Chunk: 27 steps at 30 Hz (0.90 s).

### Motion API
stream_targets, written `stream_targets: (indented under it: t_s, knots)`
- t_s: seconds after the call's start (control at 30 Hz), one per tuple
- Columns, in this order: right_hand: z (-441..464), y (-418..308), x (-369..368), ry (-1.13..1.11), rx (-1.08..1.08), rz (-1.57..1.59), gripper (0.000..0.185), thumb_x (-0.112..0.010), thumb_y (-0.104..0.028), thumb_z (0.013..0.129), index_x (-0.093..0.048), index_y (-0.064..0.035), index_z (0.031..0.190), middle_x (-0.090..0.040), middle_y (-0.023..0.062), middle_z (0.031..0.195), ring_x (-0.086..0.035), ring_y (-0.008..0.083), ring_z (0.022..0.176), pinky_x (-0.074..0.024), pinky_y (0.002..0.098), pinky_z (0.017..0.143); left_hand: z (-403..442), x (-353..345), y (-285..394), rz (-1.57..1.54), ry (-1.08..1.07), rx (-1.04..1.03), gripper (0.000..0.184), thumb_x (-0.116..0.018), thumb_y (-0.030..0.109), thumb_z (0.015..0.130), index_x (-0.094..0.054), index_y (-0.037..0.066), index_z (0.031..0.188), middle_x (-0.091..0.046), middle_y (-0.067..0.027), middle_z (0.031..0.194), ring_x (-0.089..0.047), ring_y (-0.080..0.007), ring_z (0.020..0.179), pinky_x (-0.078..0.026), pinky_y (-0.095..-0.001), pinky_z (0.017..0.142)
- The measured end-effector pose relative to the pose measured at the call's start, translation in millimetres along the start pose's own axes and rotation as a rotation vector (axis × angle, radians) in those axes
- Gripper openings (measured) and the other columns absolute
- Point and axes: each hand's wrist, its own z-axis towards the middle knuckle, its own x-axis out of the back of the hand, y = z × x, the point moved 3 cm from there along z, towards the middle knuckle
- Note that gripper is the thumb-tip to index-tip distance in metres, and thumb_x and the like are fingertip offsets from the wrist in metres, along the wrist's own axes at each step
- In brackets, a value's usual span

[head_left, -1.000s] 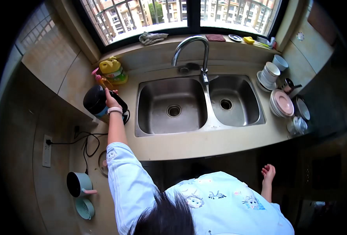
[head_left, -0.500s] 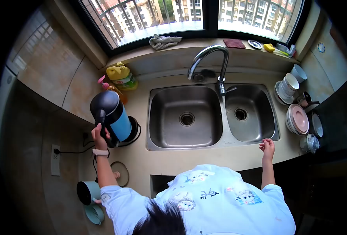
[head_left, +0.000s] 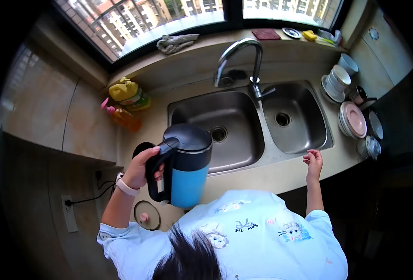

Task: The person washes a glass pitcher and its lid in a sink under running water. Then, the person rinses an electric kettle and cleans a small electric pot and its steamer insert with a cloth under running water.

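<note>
My left hand (head_left: pixel 143 165) is wrapped round the black handle of a blue electric kettle (head_left: pixel 188 179) with a black lid. The kettle is raised off the counter, at the front left of the double sink (head_left: pixel 176 109), and hides part of the left basin. By the front edge of the right basin my right hand (head_left: pixel 313 161) hovers with its fingers loosely bent and nothing visible in them. Behind my left hand, the black kettle base (head_left: pixel 142 148) is partly covered.
A chrome faucet (head_left: pixel 258 60) arches over the sink. Yellow detergent (head_left: pixel 131 95) and an orange spray bottle (head_left: pixel 125 117) stand at the back left. Stacked bowls (head_left: pixel 335 81) and pink plates (head_left: pixel 355 119) line the right side. A glass lid (head_left: pixel 150 219) lies front left.
My left hand has lifted the kettle off its base and brought it right and closer to my body. My right hand stays near the sink's front edge. The view has shifted somewhat.
</note>
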Motion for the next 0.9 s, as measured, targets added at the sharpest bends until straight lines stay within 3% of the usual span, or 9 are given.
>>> stream_targets:
  t_s: [0.2, 0.5, 0.73, 0.9]
  knots:
    - [-29.0, 20.9, 23.5, 0.091, -0.076, 0.044, 0.007, -0.046, -0.006, 0.080, -0.051, -0.0032, 0.085, -0.051, 0.0025, 0.078, -0.052, 0.0093, 0.062, -0.0449, 0.0214, 0.056, 27.2, -44.0, -4.2, 0.205, 0.009, 0.191, 0.039, -0.047, 0.040, 0.081, -0.049, 0.005, 0.066, -0.047, -0.0041, 0.053, -0.045, -0.0139, 0.046, -0.039, -0.0252, 0.048]
    - [-34.4, 48.3, 40.5, 0.132, -0.140, 0.104, 0.007, -0.046, -0.006, 0.080, -0.051, -0.0045, 0.085, -0.052, 0.0022, 0.079, -0.053, 0.0092, 0.065, -0.0453, 0.0217, 0.058, 84.7, -46.4, 5.7, 0.362, 0.076, 0.346, 0.043, -0.043, 0.045, 0.081, -0.045, 0.007, 0.061, -0.043, -0.0027, 0.048, -0.042, -0.0141, 0.044, -0.037, -0.0262, 0.047]
    - [-22.0, 44.0, 24.9, 0.127, -0.177, 0.144, 0.012, -0.043, -0.002, 0.075, -0.050, -0.0026, 0.085, -0.050, 0.0037, 0.080, -0.052, 0.0100, 0.064, -0.0446, 0.0214, 0.058, 166.3, -44.7, 16.6, 0.676, 0.192, 0.630, 0.043, -0.039, 0.044, 0.082, -0.042, 0.007, 0.061, -0.040, -0.0021, 0.048, -0.039, -0.0131, 0.040, -0.035, -0.0262, 0.041]
    - [-14.5, 45.5, 34.1, 0.129, -0.191, 0.117, 0.013, -0.043, -0.001, 0.075, -0.050, -0.0023, 0.086, -0.051, 0.0043, 0.082, -0.052, 0.0103, 0.065, -0.0447, 0.0216, 0.058, 194.3, -50.7, 18.1, 0.792, 0.187, 0.647, 0.043, -0.036, 0.043, 0.083, -0.042, 0.007, 0.061, -0.039, -0.0022, 0.049, -0.039, -0.0135, 0.040, -0.036, -0.0276, 0.041]
